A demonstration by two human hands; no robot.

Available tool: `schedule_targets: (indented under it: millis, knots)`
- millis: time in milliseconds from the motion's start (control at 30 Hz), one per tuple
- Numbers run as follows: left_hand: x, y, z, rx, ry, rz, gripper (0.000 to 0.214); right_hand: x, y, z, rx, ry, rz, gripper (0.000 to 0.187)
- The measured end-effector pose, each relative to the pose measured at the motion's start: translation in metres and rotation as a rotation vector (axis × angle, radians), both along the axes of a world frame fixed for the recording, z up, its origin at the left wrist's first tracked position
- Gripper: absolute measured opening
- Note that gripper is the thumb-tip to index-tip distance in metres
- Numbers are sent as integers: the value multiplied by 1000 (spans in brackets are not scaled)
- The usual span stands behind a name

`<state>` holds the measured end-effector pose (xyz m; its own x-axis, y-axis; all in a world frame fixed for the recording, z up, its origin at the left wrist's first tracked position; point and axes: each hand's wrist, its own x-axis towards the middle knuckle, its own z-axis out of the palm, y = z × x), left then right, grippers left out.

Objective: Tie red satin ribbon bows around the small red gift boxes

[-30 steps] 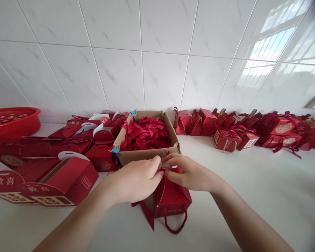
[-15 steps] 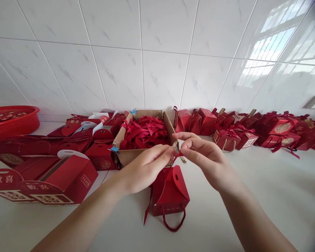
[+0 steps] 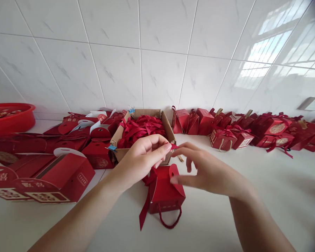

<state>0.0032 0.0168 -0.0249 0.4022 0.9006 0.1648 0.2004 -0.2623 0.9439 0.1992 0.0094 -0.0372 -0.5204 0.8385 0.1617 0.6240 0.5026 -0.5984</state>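
Observation:
A small red gift box [image 3: 164, 189] with a twisted cord handle stands on the white counter in front of me. From its left side hangs the tail of a dark red ribbon [image 3: 144, 210]. Above the box, my left hand [image 3: 147, 154] pinches the ribbon between thumb and fingertips, and a short red end pokes out to the right. My right hand [image 3: 207, 171] has its fingers apart, the fingertips beside that ribbon end and the thumb low over the box's rounded flap. Behind my hands sits a cardboard box [image 3: 169, 131] filled with loose red ribbons [image 3: 144, 127].
Several red gift boxes [image 3: 68, 175] crowd the left side, some with flaps up. More ribboned boxes [image 3: 225, 138] line the tiled wall at the right. A red basin [image 3: 21, 120] stands at the far left. Blue binder clips [image 3: 112, 148] grip the cardboard box.
My right hand has opened, its thumb dropping away from the ribbon. My left hand has risen slightly with the ribbon end. The hanging tail shows more fully at the box's left.

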Motion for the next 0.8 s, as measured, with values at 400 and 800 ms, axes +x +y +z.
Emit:
schedule_targets:
  millis: [400,800]
  knots:
    - [11,5,-23,239,528,29,28,3,12,-7,-314,-198,-10,41]
    - [27,4,-40,159,585,8,30,13,19,-6,-400,-131,24,63]
